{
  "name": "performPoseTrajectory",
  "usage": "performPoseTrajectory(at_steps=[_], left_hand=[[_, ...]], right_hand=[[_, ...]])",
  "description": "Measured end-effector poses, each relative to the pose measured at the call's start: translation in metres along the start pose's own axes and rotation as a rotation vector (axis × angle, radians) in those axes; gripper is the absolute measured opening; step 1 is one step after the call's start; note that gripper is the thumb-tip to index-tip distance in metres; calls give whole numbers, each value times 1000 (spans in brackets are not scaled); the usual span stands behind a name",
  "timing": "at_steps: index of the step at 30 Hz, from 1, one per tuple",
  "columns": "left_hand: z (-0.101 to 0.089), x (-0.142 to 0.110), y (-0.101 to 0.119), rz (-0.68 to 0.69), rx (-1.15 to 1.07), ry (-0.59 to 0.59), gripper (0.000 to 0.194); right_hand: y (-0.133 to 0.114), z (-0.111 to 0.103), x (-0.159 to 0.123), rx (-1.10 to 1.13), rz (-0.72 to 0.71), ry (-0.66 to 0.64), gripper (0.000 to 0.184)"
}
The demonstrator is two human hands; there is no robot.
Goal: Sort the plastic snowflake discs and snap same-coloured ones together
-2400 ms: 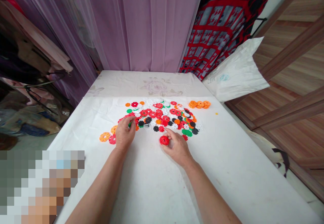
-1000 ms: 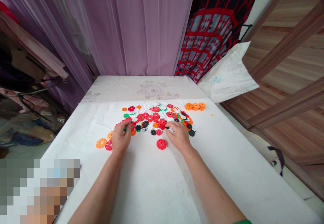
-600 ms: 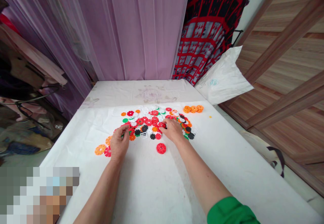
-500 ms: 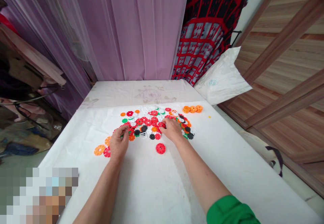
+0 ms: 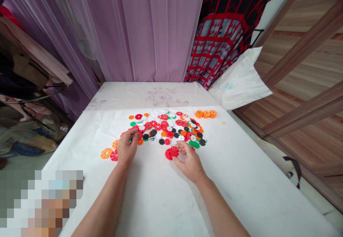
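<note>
A pile of flat plastic flower-shaped discs (image 5: 166, 126) in red, white, black, green and orange lies on the white table (image 5: 166, 194). My right hand (image 5: 189, 160) is at the pile's near edge, fingers curled, pinching a red disc (image 5: 174, 151) that overlaps a second red disc (image 5: 168, 154) on the table. My left hand (image 5: 127, 147) rests at the pile's left edge, fingertips pinched on a small green piece (image 5: 133, 137). An orange disc (image 5: 106, 153) and a red disc (image 5: 114, 155) lie left of my left hand.
A row of orange discs (image 5: 205, 114) sits at the pile's far right. A white bag (image 5: 238, 81) leans at the table's right rear corner. Purple curtains (image 5: 139, 30) hang behind; clutter stands to the left, wooden flooring to the right.
My right hand reached into the pile, took a red disc and drew back with it to the single red disc lying near the front. My left hand stayed in place.
</note>
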State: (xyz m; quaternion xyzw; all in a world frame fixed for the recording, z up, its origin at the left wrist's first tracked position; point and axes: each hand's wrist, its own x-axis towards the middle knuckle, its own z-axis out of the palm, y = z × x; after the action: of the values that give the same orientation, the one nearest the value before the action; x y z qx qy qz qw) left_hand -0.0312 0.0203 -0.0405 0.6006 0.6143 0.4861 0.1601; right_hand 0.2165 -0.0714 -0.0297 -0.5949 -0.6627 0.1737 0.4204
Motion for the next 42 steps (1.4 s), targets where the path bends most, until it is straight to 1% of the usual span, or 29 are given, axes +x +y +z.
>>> performPoseTrajectory(at_steps=[2, 5, 8, 14, 21, 28, 35, 42], left_hand=[[0, 0, 0, 4, 5, -2, 29], [-2, 0, 2, 5, 16, 2, 28], [-2, -1, 3, 4, 19, 7, 27], [-2, 0, 4, -3, 17, -4, 27], [-3, 0, 5, -11, 8, -16, 27], [-2, -1, 5, 0, 2, -16, 29], [-1, 0, 4, -7, 2, 0, 28], [-2, 0, 5, -21, 2, 1, 27]], right_hand=[[-2, 2, -3, -67, -58, -2, 54], [-5, 6, 0, -156, -115, -18, 59], [-7, 8, 4, -207, -126, -51, 61], [-10, 6, 3, -259, -137, -97, 58], [-11, 7, 4, -268, -115, -126, 59], [-10, 7, 4, -257, -110, -121, 62], [-9, 6, 2, -250, -132, -101, 61], [-9, 5, 1, -272, -115, -106, 60]])
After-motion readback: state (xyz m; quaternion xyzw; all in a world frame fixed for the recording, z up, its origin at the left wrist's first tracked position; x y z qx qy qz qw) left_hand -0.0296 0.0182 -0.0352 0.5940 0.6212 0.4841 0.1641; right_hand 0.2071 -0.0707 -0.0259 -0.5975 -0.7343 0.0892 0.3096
